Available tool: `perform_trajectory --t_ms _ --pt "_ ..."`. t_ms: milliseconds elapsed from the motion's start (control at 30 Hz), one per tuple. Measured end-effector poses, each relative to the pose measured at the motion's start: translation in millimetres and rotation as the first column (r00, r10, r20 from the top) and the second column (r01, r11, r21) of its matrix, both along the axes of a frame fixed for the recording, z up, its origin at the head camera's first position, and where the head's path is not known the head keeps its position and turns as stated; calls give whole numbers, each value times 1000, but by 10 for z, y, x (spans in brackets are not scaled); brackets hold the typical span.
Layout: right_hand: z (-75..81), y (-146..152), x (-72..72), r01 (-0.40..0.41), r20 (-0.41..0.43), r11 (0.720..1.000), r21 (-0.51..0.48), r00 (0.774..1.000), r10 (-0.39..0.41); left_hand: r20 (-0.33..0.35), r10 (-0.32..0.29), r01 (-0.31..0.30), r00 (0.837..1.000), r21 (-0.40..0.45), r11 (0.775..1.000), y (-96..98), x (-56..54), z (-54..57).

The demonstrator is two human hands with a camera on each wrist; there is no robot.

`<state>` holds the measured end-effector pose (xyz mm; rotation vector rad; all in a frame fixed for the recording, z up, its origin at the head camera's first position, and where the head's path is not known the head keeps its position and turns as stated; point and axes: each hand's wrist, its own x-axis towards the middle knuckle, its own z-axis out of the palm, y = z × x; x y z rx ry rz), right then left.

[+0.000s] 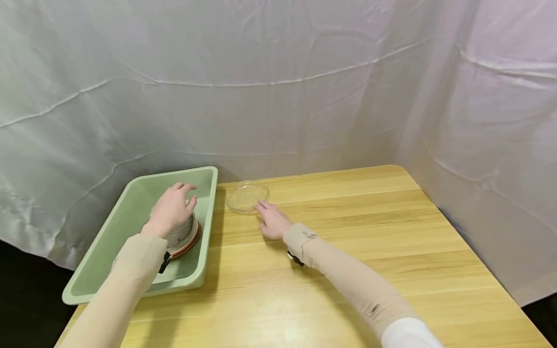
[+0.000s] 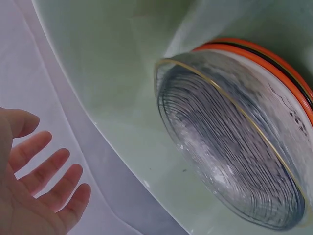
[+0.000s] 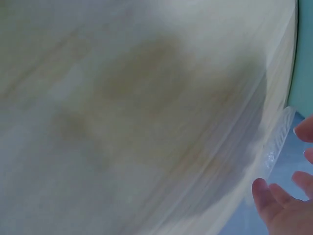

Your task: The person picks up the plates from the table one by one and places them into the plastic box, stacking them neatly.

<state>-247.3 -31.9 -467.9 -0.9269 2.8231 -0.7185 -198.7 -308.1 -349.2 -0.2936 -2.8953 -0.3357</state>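
My left hand [image 1: 168,210] is over a stack of dishes in a light green tub [image 1: 117,217], its fingers spread and holding nothing. In the left wrist view, a ridged clear glass bowl [image 2: 220,152] with a gold rim tops the stack. Beneath it show a pale patterned dish [image 2: 288,107] and orange-rimmed dishes [image 2: 293,81]. On the table, my right hand [image 1: 275,221] reaches to the near right edge of a clear plate [image 1: 246,197], fingers loosely extended. Whether the fingertips touch that plate I cannot tell.
The tub's right wall [image 1: 211,217] rises between the stack and the clear plate. Wood-grain table [image 1: 370,241] extends to the right of my right hand. A grey curtain [image 1: 278,116] hangs behind and along the right side.
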Motion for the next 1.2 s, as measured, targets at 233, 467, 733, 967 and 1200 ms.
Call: perform_trajectory --t_ms 233,467,733,967,1200 --pt "-10 0 -22 -10 33 999 51 999 9 13 -34 34 999 2 999 109 -46 -33" --pt "-59 11 -62 31 76 996 83 996 -37 31 -149 150 988 -46 988 228 -89 -65" --pt "-84 39 -76 30 66 995 92 997 -36 18 -222 223 975 -94 970 370 -116 -57" --pt "-106 153 -80 36 45 996 85 998 -40 30 -239 241 971 -114 964 487 -168 7" --pt "-96 348 -95 32 6 999 42 999 -32 83 -239 248 967 -128 960 669 -213 91"
